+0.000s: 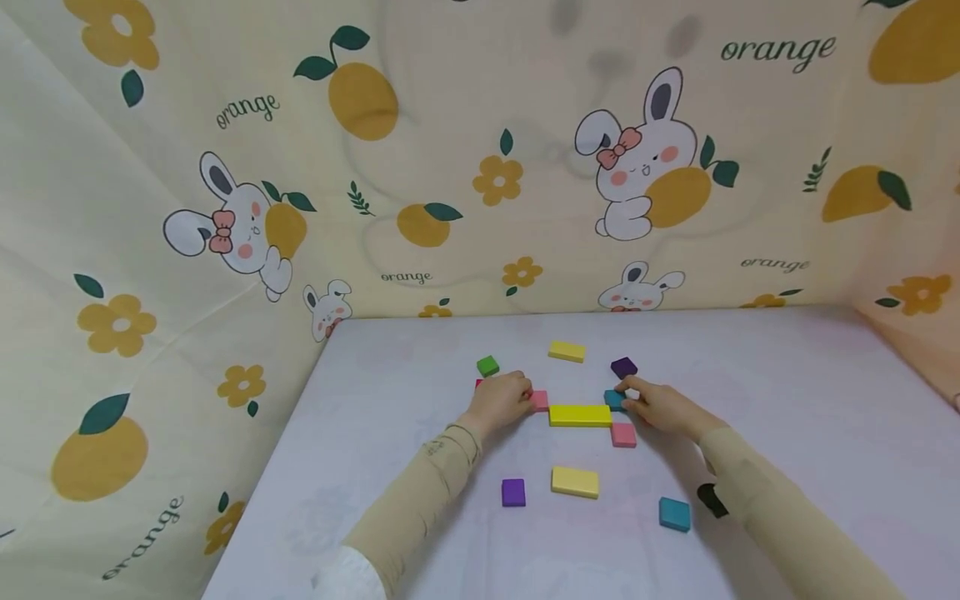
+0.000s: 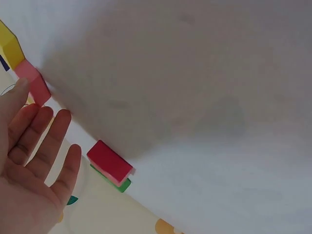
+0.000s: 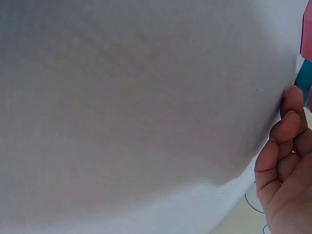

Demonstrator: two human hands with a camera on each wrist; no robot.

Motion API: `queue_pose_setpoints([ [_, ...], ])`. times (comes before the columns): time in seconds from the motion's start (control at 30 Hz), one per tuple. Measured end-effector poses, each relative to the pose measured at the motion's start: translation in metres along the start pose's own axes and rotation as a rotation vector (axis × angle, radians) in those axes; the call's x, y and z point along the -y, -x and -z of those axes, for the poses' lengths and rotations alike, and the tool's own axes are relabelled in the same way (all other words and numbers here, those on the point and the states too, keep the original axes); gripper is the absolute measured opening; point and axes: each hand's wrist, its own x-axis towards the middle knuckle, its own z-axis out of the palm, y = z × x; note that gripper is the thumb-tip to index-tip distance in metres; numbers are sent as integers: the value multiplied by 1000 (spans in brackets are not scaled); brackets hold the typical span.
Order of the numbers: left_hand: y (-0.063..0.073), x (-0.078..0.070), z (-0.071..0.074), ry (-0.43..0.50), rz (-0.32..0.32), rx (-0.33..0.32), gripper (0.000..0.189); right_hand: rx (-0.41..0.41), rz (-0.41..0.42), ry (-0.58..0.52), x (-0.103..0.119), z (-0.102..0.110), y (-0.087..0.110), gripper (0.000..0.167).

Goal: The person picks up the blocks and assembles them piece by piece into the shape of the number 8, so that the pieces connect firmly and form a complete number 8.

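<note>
In the head view, a long yellow block (image 1: 580,416) lies flat at the middle of the table. My left hand (image 1: 501,403) is at its left, with thumb and fingertips at the outer end of a pink block (image 2: 34,83) that meets the yellow one. On the other side, my right hand (image 1: 663,407) pinches a teal block (image 1: 614,400) near the yellow block's upper right corner. A second pink block (image 1: 623,435) sits just below that corner. A red block (image 2: 110,162), mostly hidden by my left hand in the head view, stands beside a green block (image 1: 488,366).
Pale yellow blocks lie behind (image 1: 567,352) and in front (image 1: 575,482) of the middle. A dark purple block (image 1: 624,367) is beyond my right hand. Nearer are a purple block (image 1: 513,492), another teal block (image 1: 674,514) and a black piece (image 1: 711,500) beside my right sleeve.
</note>
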Motion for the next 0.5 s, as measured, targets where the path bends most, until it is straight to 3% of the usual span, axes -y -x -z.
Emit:
queue_pose_setpoints([
  [0.5,6,5,-8,-16,-23,-78,25,-7,5,9,3,1,6,34],
])
